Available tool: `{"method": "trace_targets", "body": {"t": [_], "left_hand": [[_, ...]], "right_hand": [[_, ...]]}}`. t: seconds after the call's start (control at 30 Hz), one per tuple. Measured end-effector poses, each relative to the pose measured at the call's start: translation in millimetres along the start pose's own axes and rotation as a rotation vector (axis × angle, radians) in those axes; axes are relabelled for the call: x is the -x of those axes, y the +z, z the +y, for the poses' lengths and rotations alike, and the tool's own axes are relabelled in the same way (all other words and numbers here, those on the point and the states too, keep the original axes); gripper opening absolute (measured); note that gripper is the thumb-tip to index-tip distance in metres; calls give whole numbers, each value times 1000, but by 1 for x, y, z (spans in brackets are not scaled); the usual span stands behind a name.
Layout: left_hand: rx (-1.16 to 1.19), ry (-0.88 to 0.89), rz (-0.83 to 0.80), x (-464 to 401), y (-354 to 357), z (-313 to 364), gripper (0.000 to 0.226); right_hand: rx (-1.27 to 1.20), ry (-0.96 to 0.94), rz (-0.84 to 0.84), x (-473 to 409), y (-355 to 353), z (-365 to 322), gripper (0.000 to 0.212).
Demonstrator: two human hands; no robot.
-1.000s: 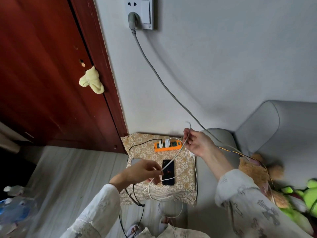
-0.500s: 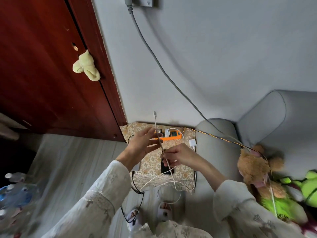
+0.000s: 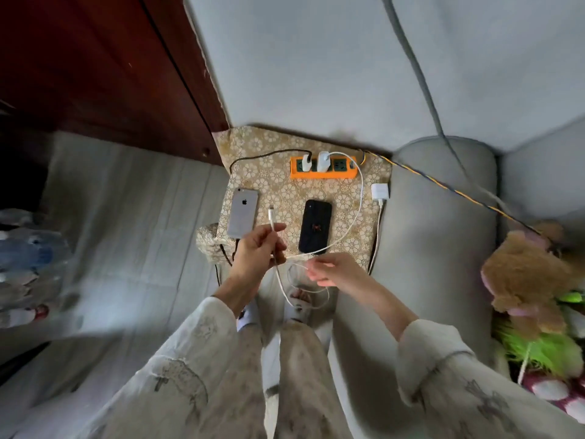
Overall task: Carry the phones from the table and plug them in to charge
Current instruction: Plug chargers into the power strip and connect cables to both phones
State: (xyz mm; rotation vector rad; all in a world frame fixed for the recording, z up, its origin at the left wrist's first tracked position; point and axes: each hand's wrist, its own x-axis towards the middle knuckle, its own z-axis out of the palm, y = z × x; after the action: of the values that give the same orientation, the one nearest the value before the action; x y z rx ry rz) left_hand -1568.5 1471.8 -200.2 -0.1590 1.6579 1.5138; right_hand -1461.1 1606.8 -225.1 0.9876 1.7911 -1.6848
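A silver phone point(image 3: 243, 212) lies face down at the left of a small stand with a floral cover point(image 3: 272, 179), a black cable at its lower end. A black phone point(image 3: 315, 225) lies in the middle of the cover. An orange power strip point(image 3: 323, 172) at the back holds two white chargers. My left hand point(image 3: 258, 253) pinches the white cable point(image 3: 356, 217) near its plug, which points up between the phones. My right hand point(image 3: 332, 269) hovers beside it with loose fingers at the cable's slack loop.
A spare white adapter point(image 3: 380, 191) lies at the cover's right edge. A grey sofa arm point(image 3: 443, 217) stands to the right, with plush toys point(image 3: 525, 277) on the seat. A dark red door point(image 3: 95, 64) is at left, and a striped cord point(image 3: 443, 185) crosses the sofa.
The view has tilted down and closer. My hands dropped toward the near edge of the stand; the left still holds the cable tip, the right has slackened its hold. The silver phone has come into view.
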Motion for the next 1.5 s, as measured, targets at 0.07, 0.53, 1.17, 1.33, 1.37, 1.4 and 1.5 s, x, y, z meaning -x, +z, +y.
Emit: {"method": "trace_targets", "body": {"t": [0.07, 0.53, 1.17, 1.33, 1.37, 1.4, 1.5], "left_hand": [[-43, -26, 49, -16, -7, -27, 27], [-185, -78, 222, -79, -34, -148, 14], [-424, 161, 237, -86, -15, -122, 23], [-412, 181, 273, -88, -17, -120, 20], [-406, 183, 275, -87, -18, -121, 19], [-395, 186, 277, -87, -19, -122, 18], [-359, 182, 289, -86, -20, -124, 15]], "right_hand": [[-64, 61, 106, -32, -8, 14, 17], [618, 335, 604, -205, 14, 57, 113], [-857, 531, 77, -172, -2, 20, 44], [-845, 530, 67, -170, 6, 15, 38], [-843, 531, 79, -170, 7, 15, 35], [-839, 536, 87, -170, 9, 15, 33], [-827, 554, 101, -170, 12, 15, 34]]}}
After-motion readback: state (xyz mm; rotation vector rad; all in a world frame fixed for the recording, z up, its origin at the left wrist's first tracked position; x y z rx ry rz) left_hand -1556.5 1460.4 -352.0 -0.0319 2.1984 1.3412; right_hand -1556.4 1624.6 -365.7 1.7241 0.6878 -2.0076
